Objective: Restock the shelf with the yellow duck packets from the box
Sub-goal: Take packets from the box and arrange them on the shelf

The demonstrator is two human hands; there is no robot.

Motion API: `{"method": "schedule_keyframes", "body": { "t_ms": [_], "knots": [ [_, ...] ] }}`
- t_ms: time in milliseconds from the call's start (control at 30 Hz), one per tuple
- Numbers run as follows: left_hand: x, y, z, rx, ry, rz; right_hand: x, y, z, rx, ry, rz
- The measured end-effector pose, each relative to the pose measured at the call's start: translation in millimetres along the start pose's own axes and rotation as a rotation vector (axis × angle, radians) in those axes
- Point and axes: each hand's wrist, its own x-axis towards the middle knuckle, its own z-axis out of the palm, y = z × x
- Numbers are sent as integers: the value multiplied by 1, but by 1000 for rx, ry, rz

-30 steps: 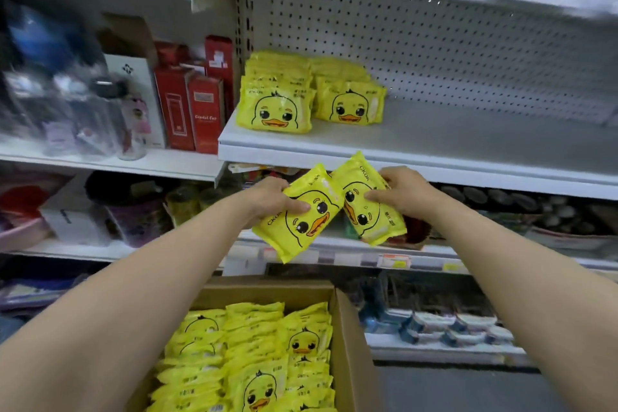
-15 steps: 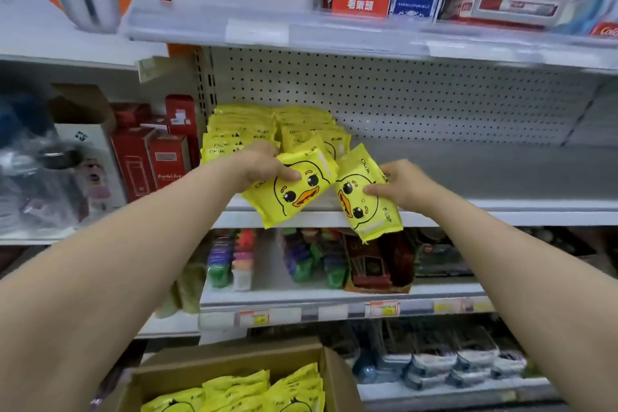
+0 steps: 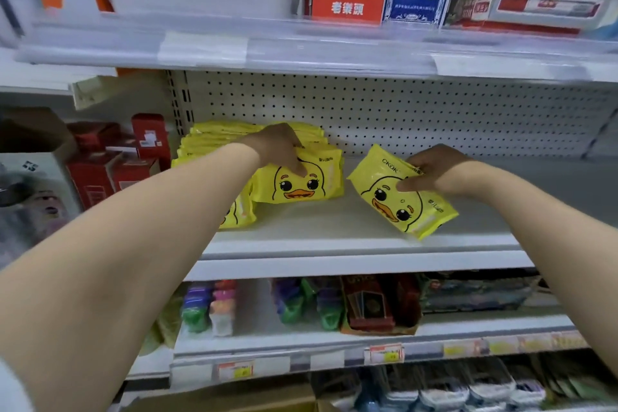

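Left hand (image 3: pixel 277 147), grip curled over yellow plastic duck packet (image 3: pixel 301 186) fronting yellow packet stack (image 3: pixel 217 140), right hand (image 3: pixel 431 174), grip pinching second duck packet (image 3: pixel 401 201), tilted at front of white metal shelf (image 3: pixel 334 244), near the stack

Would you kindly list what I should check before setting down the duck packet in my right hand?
1. Right hand grip on the tilted duck packet: ok, thumb and fingers pinch it.
2. Bare shelf space beneath it: ok.
3. Packet squared to the shelf edge: not ok, it is tilted.
4. Left hand clear of the stacked packet: not ok, it holds it.
5. Left stack tidy: cannot tell, the forearm hides its front.
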Motion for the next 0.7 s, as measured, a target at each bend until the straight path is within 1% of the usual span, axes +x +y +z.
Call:
{"method": "schedule_keyframes", "body": {
  "t_ms": [200,300,533,700],
  "knots": [
    [26,-9,23,32,-65,28,19,12,-9,7,-74,-28],
    [35,-9,32,42,-75,58,27,13,-5,54,-94,-59],
    [39,-15,40,49,2,104,39,17,5,194,-94,-65],
    [38,-19,50,52,95,91,47,14,10,319,-110,-93]
  ]
}}
